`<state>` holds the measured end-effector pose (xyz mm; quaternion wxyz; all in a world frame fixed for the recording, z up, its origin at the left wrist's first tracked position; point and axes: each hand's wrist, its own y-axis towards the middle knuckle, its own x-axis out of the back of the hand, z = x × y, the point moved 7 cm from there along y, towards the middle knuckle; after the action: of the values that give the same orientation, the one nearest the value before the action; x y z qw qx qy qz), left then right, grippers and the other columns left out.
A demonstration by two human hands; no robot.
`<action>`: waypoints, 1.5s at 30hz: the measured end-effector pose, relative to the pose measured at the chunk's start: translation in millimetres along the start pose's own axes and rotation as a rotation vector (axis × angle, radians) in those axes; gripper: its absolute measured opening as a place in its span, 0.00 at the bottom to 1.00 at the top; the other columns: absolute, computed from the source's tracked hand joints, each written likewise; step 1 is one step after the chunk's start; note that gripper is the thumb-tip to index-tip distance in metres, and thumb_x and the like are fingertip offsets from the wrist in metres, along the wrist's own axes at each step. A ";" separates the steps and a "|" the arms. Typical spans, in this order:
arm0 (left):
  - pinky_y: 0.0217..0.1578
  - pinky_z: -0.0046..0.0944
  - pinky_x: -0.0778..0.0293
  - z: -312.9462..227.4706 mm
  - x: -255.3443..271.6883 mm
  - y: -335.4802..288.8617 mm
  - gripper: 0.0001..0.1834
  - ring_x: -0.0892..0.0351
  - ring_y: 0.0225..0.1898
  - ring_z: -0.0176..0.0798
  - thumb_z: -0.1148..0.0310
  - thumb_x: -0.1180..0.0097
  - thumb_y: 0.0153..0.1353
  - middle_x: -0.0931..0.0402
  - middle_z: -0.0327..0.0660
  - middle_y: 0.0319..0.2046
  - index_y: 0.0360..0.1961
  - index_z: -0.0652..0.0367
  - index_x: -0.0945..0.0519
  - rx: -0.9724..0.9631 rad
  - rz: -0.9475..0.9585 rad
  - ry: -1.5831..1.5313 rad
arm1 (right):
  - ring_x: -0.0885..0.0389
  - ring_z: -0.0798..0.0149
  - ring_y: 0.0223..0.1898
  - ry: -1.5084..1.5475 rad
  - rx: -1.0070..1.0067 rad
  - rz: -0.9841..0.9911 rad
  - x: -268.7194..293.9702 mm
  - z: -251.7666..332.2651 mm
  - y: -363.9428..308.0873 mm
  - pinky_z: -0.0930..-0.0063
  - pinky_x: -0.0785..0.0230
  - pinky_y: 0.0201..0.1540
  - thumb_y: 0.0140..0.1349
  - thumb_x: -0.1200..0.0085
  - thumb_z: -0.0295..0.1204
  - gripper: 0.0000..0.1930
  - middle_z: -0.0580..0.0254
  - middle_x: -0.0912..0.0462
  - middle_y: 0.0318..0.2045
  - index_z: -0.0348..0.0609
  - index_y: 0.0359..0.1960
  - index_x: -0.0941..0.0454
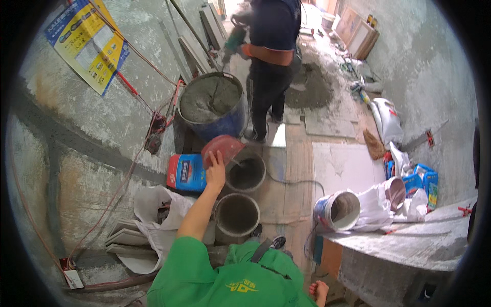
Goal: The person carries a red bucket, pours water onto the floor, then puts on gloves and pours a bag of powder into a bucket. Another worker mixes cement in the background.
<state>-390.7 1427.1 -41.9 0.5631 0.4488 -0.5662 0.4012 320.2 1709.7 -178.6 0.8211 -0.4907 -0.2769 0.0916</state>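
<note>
My left hand [215, 169] grips the rim of a red plastic basin [226, 147], fingers closed on it. The basin is tipped on its side, and a thin pale stream runs from it into a round bucket [262, 176] with a dark inside. Nearer to me stands a second bucket [256, 225] with grey in it. Beyond the basin is a large blue tub [225, 125], full of wet grey mortar [209, 98]. Low at my right side, my right hand [319, 290] hangs with its fingers curled and nothing visible in them.
A blue and red bag [186, 173] stands left of the buckets, with a white sack [156, 204] nearer me. Another person [274, 56] stands ahead holding a green power tool [235, 38], beside a mortar heap [312, 87]. A white bucket [337, 211] lies tilted at right; a cable [296, 182] crosses the floor.
</note>
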 end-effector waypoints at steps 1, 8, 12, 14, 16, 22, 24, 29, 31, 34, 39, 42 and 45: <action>0.36 0.47 0.24 4.7 -0.6 -1.7 0.37 0.23 0.36 0.60 0.76 0.53 0.52 0.51 0.67 0.61 0.63 0.65 0.51 0.056 0.002 -0.090 | 0.25 0.59 0.18 -0.034 0.045 0.016 0.8 1.4 13.4 0.65 0.30 0.16 0.63 0.58 0.28 0.08 0.53 0.26 0.20 0.35 0.32 0.31; 0.54 0.50 0.38 60.3 -64.6 -46.4 0.38 0.37 0.56 0.62 0.73 0.50 0.49 0.42 0.64 0.57 0.62 0.66 0.49 0.696 0.041 -0.689 | 0.29 0.64 0.17 -0.190 0.124 0.218 -25.1 3.5 62.9 0.70 0.35 0.17 0.61 0.55 0.33 0.10 0.59 0.26 0.20 0.42 0.26 0.28; 0.51 0.45 0.34 72.5 -111.6 -100.2 0.32 0.30 0.51 0.54 0.74 0.45 0.45 0.32 0.58 0.51 0.55 0.69 0.37 0.928 0.107 -0.987 | 0.26 0.61 0.19 -0.306 0.054 0.264 -52.8 47.3 69.7 0.67 0.31 0.18 0.61 0.56 0.32 0.09 0.56 0.25 0.21 0.39 0.31 0.28; 0.46 0.46 0.31 71.1 -129.5 -125.2 0.29 0.26 0.46 0.52 0.75 0.44 0.43 0.27 0.55 0.45 0.51 0.68 0.32 1.064 0.113 -1.147 | 0.24 0.59 0.19 -0.360 0.042 0.306 -70.4 74.1 70.4 0.66 0.30 0.18 0.61 0.56 0.31 0.09 0.54 0.24 0.22 0.37 0.33 0.29; 0.43 0.44 0.29 63.6 -143.2 -145.6 0.27 0.24 0.42 0.49 0.76 0.43 0.42 0.25 0.51 0.42 0.49 0.68 0.30 1.216 0.082 -1.339 | 0.23 0.58 0.20 -0.404 0.029 0.361 -89.7 106.3 68.1 0.65 0.28 0.18 0.62 0.56 0.30 0.09 0.53 0.23 0.22 0.36 0.35 0.29; 0.33 0.42 0.26 41.8 -147.4 -165.9 0.23 0.22 0.36 0.44 0.81 0.44 0.43 0.24 0.46 0.38 0.45 0.67 0.28 1.425 -0.038 -1.620 | 0.21 0.58 0.21 -0.685 0.077 0.395 -189.7 251.4 62.0 0.65 0.25 0.22 0.58 0.52 0.31 0.09 0.57 0.22 0.22 0.40 0.36 0.28; 0.33 0.41 0.27 38.0 -139.1 -164.4 0.23 0.22 0.36 0.44 0.81 0.44 0.43 0.24 0.46 0.39 0.46 0.66 0.29 1.399 -0.086 -1.592 | 0.20 0.58 0.21 -0.800 0.150 0.410 -230.6 299.9 65.0 0.64 0.24 0.23 0.58 0.52 0.32 0.09 0.57 0.22 0.22 0.40 0.35 0.28; 0.38 0.45 0.28 25.2 -124.1 -178.7 0.25 0.24 0.39 0.46 0.80 0.43 0.44 0.26 0.47 0.42 0.48 0.66 0.31 1.633 -0.065 -1.381 | 0.21 0.60 0.21 -0.859 0.227 0.464 -314.6 390.1 79.3 0.66 0.26 0.21 0.57 0.52 0.31 0.08 0.55 0.21 0.24 0.39 0.30 0.26; 0.42 0.52 0.31 22.1 -116.1 -182.3 0.25 0.26 0.45 0.50 0.79 0.44 0.46 0.28 0.50 0.45 0.49 0.66 0.32 1.654 -0.110 -1.296 | 0.21 0.60 0.22 -0.947 0.211 0.487 -346.2 413.9 79.9 0.66 0.26 0.22 0.57 0.52 0.31 0.09 0.55 0.20 0.25 0.38 0.32 0.26; 0.32 0.43 0.26 11.7 -111.4 -187.5 0.25 0.23 0.38 0.45 0.79 0.43 0.45 0.26 0.47 0.41 0.48 0.67 0.31 1.715 -0.222 -1.456 | 0.20 0.60 0.23 -1.028 0.247 0.527 -390.7 443.6 70.2 0.66 0.26 0.24 0.57 0.52 0.31 0.10 0.55 0.20 0.25 0.37 0.35 0.26; 0.29 0.48 0.24 -4.1 -98.5 -198.2 0.22 0.23 0.37 0.50 0.78 0.45 0.46 0.26 0.49 0.40 0.46 0.67 0.30 1.802 -0.178 -1.480 | 0.20 0.60 0.24 -1.091 0.322 0.593 -444.1 466.6 47.9 0.66 0.24 0.25 0.58 0.52 0.31 0.11 0.54 0.20 0.26 0.36 0.38 0.26; 0.32 0.53 0.25 -14.0 -95.0 -202.4 0.21 0.23 0.39 0.51 0.79 0.47 0.49 0.27 0.50 0.42 0.47 0.65 0.31 1.824 -0.156 -1.516 | 0.20 0.60 0.24 -1.117 0.344 0.600 -458.9 470.3 44.0 0.66 0.24 0.25 0.59 0.52 0.31 0.11 0.54 0.20 0.26 0.36 0.37 0.26; 0.32 0.53 0.25 -20.0 -98.3 -208.4 0.21 0.23 0.38 0.51 0.78 0.47 0.51 0.27 0.50 0.42 0.48 0.64 0.32 1.831 -0.205 -1.548 | 0.20 0.61 0.24 -1.166 0.351 0.610 -466.0 470.8 45.7 0.66 0.24 0.25 0.59 0.52 0.31 0.11 0.54 0.20 0.26 0.35 0.38 0.26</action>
<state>-188.8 1394.4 -149.7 -0.4244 0.8469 -0.2209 0.2321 -317.4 1891.4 -215.9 0.5424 -0.2770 -0.5044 0.6120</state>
